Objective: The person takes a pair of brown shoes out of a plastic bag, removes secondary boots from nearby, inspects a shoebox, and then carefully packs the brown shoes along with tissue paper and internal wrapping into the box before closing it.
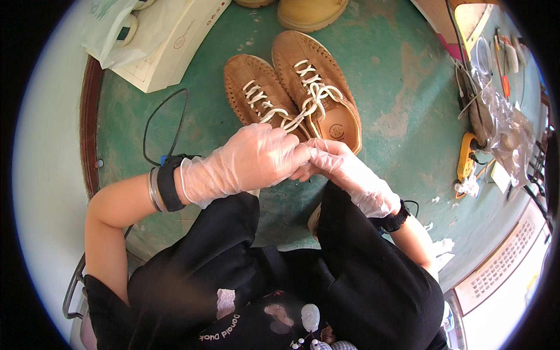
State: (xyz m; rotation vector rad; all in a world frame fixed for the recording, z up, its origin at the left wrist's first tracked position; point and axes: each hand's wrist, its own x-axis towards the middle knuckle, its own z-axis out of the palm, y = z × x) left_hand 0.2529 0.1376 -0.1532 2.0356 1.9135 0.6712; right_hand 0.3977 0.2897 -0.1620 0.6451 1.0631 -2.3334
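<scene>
Two brown suede lace-up shoes stand side by side on the green floor, the left shoe and the right shoe. White laces run through both, with a bow on the right shoe. My left hand, in a clear plastic glove, is curled over the heel end of the left shoe. Gloved the same way, my right hand meets it fingertip to fingertip just behind the shoes. Both hands' fingers are bent together; whether something small or a lace end is pinched between them is hidden.
A white box with a plastic bag on it lies upper left. Tan footwear stands at the top. A black cable loop is left of the shoes. At right are a yellow power strip and clear plastic wrapping.
</scene>
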